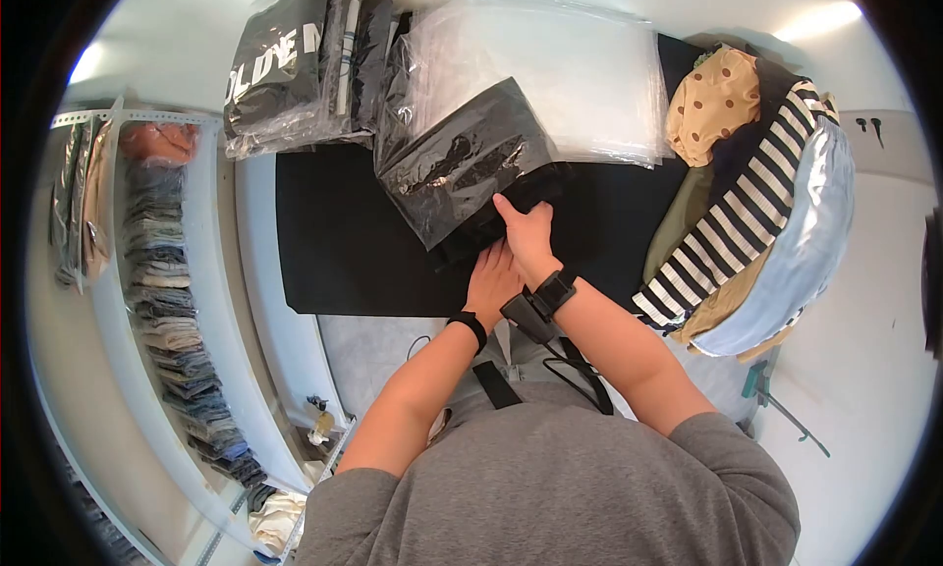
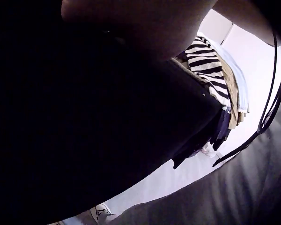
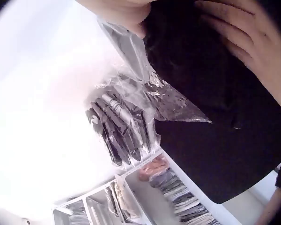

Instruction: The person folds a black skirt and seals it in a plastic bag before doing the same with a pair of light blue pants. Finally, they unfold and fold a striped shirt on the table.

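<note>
A folded black garment (image 1: 483, 234) lies partly inside a clear plastic bag (image 1: 467, 159), its uncovered edge toward the person. My right hand (image 1: 530, 237) grips this edge at its right end, thumb on top and the other fingers hidden beneath. Beside it, my left hand (image 1: 494, 279) rests against the garment with fingers extended, as the right wrist view also shows of the left fingers (image 3: 234, 30). Dark cloth and a blurred patch of skin fill much of the left wrist view.
A stack of clear plastic bags (image 1: 599, 85) lies at the back of the black tabletop (image 1: 339, 237). Bagged dark garments (image 1: 285, 75) stand at the back left. Draped clothes, including a striped one (image 1: 742, 208), hang over the right side. Shelves of folded clothes (image 1: 162, 281) are at left.
</note>
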### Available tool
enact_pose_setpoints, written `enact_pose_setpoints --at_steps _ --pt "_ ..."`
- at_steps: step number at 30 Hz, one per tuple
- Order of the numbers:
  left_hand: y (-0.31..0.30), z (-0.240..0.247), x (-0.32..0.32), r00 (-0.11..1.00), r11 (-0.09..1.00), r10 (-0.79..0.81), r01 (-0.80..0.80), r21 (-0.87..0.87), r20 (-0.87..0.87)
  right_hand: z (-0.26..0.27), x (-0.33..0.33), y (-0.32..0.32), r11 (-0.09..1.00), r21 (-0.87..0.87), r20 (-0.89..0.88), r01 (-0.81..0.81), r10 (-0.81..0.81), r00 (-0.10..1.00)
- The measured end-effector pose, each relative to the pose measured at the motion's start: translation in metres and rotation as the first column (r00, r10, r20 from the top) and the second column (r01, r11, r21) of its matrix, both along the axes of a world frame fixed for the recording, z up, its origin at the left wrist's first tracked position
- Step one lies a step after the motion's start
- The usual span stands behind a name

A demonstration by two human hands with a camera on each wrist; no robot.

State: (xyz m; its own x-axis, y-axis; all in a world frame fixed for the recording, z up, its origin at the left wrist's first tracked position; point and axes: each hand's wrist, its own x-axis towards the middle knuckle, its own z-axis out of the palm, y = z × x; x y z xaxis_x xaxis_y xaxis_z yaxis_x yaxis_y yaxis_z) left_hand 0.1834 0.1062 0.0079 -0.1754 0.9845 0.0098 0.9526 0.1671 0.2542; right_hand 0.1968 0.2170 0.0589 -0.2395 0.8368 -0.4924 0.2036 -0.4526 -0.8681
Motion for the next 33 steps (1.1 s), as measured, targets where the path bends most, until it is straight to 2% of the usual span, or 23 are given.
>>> enact_pose_setpoints --at_steps 1,2,4,5,8,10,13,14,15,16,17,19,20,21,22,26,27,28,29,30,31,32,33 --pt "-0.001 -0.001 -0.001 0.999 0.999 -0.041 0.042 0.006 -0.01 0.003 -0.001 0.001 0.98 0.122 0.448 -0.159 0.089 0.89" --pt "0.001 -0.003 -0.002 0.999 0.999 -0.048 0.048 0.007 -0.011 0.0 -0.001 0.001 0.981 0.124 0.447 -0.153 0.082 0.891" --pt "0.002 -0.007 -0.003 0.996 0.997 0.048 -0.043 -0.061 0.079 -0.009 -0.001 -0.001 0.944 0.264 0.623 -0.199 -0.009 0.782" --pt "0.002 -0.009 -0.004 0.996 0.997 0.038 -0.034 -0.063 0.078 -0.013 0.0 -0.002 0.946 0.262 0.623 -0.189 -0.016 0.782" --pt "0.001 -0.009 -0.006 0.998 1.0 0.001 0.0 -0.018 0.058 -0.007 0.002 -0.001 0.936 0.308 0.532 -0.17 -0.022 0.846" --pt "0.001 -0.005 -0.005 0.999 0.998 -0.038 0.038 -0.042 0.001 0.004 0.001 0.0 0.934 0.32 0.402 -0.159 0.019 0.916" --pt "0.005 0.005 -0.004 0.991 0.991 -0.08 0.091 -0.094 0.108 0.004 -0.002 -0.003 0.902 0.392 0.462 -0.18 -0.024 0.886" --pt "0.006 0.003 -0.004 0.989 0.989 -0.104 0.115 -0.097 0.109 0.004 -0.002 -0.001 0.926 0.345 0.38 -0.154 0.012 0.925" --pt "0.007 0.001 -0.003 0.986 0.994 -0.08 0.091 -0.068 0.148 0.003 -0.003 -0.002 0.93 0.343 0.381 -0.133 -0.008 0.925" --pt "0.009 -0.001 -0.003 0.981 0.997 -0.053 0.062 -0.041 0.189 0.002 -0.004 -0.002 0.966 0.258 0.163 0.009 -0.052 0.985" --pt "0.01 -0.003 -0.002 0.98 0.996 -0.068 0.078 -0.042 0.189 0.002 -0.005 -0.003 0.981 0.145 -0.06 0.126 -0.119 0.991" --pt "0.013 0.002 -0.001 0.979 0.996 -0.02 0.037 -0.081 0.201 -0.013 -0.005 -0.003 0.98 0.093 -0.045 0.174 -0.171 0.984" --pt "0.015 0.005 -0.001 0.98 0.996 -0.021 0.038 -0.082 0.197 -0.027 -0.006 -0.001 0.969 0.008 -0.134 0.246 -0.243 0.961" --pt "0.016 0.008 -0.001 0.993 0.995 -0.058 0.066 -0.077 0.099 -0.022 -0.008 0.003 0.948 -0.083 -0.216 0.306 -0.317 0.924" --pt "0.017 0.011 -0.001 0.996 0.993 -0.094 0.094 -0.075 -0.001 -0.017 -0.003 0.004 0.951 -0.16 -0.254 0.264 -0.298 0.92" --pt "0.016 0.015 -0.001 0.991 0.988 -0.131 0.131 -0.085 0.008 0.002 -0.006 0.011 0.957 -0.212 -0.149 0.199 -0.233 0.961" --pt "0.012 0.01 0.002 0.812 0.991 0.136 -0.103 -0.09 0.567 0.01 -0.012 0.009 0.98 -0.093 -0.006 0.176 -0.178 0.984" --pt "0.009 0.004 0.004 0.291 0.932 0.309 -0.283 -0.227 0.905 0.015 -0.017 0.006 0.991 0.022 0.144 0.136 -0.137 0.98" --pt "0.01 -0.002 0.005 0.295 0.934 0.306 -0.275 -0.226 0.905 0.014 -0.019 -0.001 0.996 0.078 0.228 0.034 -0.051 0.972" --pt "0.014 -0.002 0.004 0.737 0.981 0.181 -0.183 -0.065 0.651 0.022 -0.019 -0.007 0.991 0.12 0.335 -0.064 0.021 0.942" --pt "0.017 -0.002 0.005 0.976 0.999 0.012 -0.02 0.035 0.216 0.031 -0.019 -0.011 0.975 0.148 0.441 -0.168 0.087 0.893" --pt "0.018 -0.001 0.005 0.978 0.998 0.025 -0.014 -0.055 0.207 0.029 -0.02 -0.015 0.976 0.147 0.441 -0.162 0.082 0.894" --pt "0.018 -0.001 0.005 0.978 0.998 0.02 -0.008 -0.056 0.207 0.025 -0.022 -0.018 0.963 0.203 0.465 -0.177 0.064 0.883"
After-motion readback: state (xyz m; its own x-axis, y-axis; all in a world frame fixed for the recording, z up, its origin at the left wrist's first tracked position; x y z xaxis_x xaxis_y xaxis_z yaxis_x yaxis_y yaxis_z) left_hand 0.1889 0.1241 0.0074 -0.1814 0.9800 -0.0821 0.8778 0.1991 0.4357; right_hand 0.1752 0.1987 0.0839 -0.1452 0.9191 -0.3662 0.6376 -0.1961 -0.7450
